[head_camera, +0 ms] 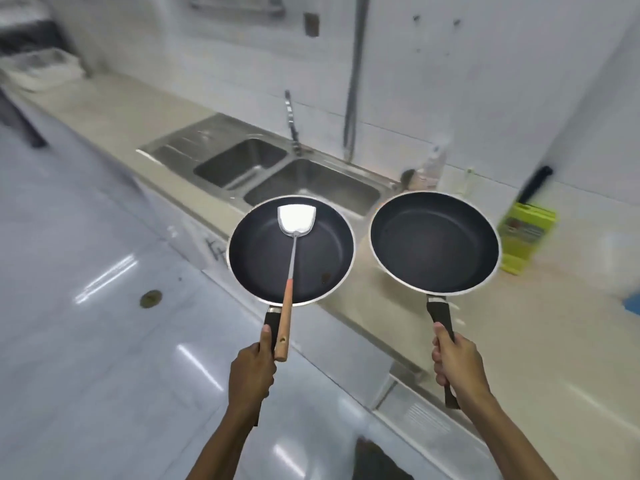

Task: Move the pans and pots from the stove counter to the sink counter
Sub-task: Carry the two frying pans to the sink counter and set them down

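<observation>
I carry two black non-stick frying pans in the air, side by side, in front of the beige sink counter (391, 292). My left hand (251, 372) grips the black handle of the left pan (263, 258). A metal spatula (293, 233) with a wooden handle lies in that pan, its handle sticking out over the rim next to my thumb. My right hand (457, 362) grips the handle of the right pan (434, 242), which holds nothing. The left pan hangs over the counter's front edge, just before the steel double sink (263, 168); the right pan hangs over the counter to the sink's right.
A faucet (292, 123) rises behind the sink. On the counter to the right stand a green box (526, 237) holding a black-handled knife, a clear bottle (433, 164) and a blue item (632, 304) at the frame's edge. A white rack (41, 69) sits far left. Glossy tiled floor lies left.
</observation>
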`<control>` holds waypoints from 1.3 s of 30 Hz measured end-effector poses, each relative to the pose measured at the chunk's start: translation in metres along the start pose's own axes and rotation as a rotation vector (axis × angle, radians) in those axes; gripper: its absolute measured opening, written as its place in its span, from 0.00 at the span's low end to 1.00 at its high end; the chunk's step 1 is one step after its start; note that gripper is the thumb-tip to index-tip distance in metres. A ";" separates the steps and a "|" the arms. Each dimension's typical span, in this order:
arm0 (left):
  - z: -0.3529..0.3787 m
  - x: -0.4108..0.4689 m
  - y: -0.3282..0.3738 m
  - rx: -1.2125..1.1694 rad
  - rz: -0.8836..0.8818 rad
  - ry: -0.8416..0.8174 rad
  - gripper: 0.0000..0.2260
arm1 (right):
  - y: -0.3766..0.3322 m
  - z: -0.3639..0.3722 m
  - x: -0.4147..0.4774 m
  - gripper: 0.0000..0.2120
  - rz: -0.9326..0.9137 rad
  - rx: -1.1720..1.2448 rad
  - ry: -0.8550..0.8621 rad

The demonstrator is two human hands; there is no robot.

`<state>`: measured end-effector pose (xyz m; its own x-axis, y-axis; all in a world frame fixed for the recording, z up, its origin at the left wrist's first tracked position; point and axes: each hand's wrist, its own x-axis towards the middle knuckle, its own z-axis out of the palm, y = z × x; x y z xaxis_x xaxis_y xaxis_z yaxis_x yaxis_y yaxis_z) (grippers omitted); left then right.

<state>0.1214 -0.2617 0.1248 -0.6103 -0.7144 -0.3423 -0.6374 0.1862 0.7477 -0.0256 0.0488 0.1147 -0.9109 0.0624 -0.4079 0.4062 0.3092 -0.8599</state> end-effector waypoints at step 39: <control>-0.525 0.748 -0.069 -0.109 -0.381 0.412 0.33 | -0.402 0.938 0.192 0.19 -0.022 -0.084 -0.482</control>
<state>-0.0443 -1.1628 0.1159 -0.0989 -0.9254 -0.3659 -0.7110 -0.1916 0.6766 -0.2956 -0.9536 0.0944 -0.7740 -0.3851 -0.5027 0.3621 0.3822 -0.8502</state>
